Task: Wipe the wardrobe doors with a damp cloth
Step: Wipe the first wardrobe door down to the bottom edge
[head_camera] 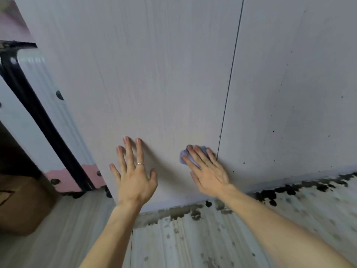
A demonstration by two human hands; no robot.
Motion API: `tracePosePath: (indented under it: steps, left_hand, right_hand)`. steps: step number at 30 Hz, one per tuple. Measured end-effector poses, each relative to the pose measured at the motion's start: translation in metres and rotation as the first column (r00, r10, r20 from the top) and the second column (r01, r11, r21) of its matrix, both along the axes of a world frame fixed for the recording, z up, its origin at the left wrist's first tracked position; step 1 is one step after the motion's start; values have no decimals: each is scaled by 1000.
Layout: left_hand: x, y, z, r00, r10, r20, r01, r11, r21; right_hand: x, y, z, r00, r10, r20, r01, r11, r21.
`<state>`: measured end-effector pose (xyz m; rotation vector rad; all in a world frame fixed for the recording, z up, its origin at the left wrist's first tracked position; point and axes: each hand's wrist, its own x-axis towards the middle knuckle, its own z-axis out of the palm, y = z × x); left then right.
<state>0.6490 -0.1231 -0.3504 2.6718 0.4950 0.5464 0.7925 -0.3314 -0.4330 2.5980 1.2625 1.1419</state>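
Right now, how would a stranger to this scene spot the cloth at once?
Find the pale wardrobe door left of the dark vertical seam, and look low on it. Beside the seam the right hand presses a small crumpled cloth against the door. It is lilac, and the left hand nearby holds nothing.

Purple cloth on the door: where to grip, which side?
Grip the small crumpled purple cloth at its bunched upper-left edge, coming from the left: that part is exposed, while the right hand presses the rest flat against the pale wardrobe door.
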Motion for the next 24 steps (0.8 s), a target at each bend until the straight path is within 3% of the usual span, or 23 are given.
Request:
tracePosePath:
  steps: [2, 3, 5, 7, 10, 13, 15, 16, 20, 22, 24]
  left_hand:
    - [-1, 2, 2, 1000, 1, -28, 0, 1000, 31]
    - [-3, 5, 3, 1000, 6, -25, -5, 999, 33]
    - [-2, 5, 0, 1000, 19, -11, -18, 999, 30]
    - [2, -2, -2, 999, 35, 3, -35, 999, 2]
    - [9, -16, -3, 998, 57, 20, -55, 997, -57]
    - [11, -19, -3, 998, 66, 7, -65, 996, -62]
    - [9, -15, -2, 999, 54, -3, -54, 998, -40]
    - [8, -11, -3, 999, 48, -6, -48, 999, -20]
    - [5, -4, -8, 999, 49, 24, -50, 998, 42]
    - [6, -7, -13, 997, 62, 49, -64, 998, 29]
    - [8, -11, -17, 995, 68, 68, -68, 998, -8]
  right_hand:
    - [5, -8, 7, 1000, 4, 19, -5, 999, 32]
    - [5, -5, 21, 1000, -19, -12, 21, 989, 143]
    - [6, 5, 51, 985, -62, -162, 132, 874, 467]
    - [6, 16, 66, 966, -30, -257, 197, 730, 654]
    - [-9, 31, 25, 925, 25, -379, 276, 643, 715]
    - [-37, 38, -31, 724, 106, -681, 514, 576, 636]
    - [-46, 45, -37, 599, 186, -779, 616, 515, 596]
    - [-46, 50, -28, 601, 209, -771, 615, 495, 614]
    - [-35, 62, 18, 807, 183, -562, 426, 479, 768]
    - [-28, 60, 13, 836, 156, -526, 402, 479, 780]
    - [-31, 56, -7, 809, 151, -569, 431, 506, 747]
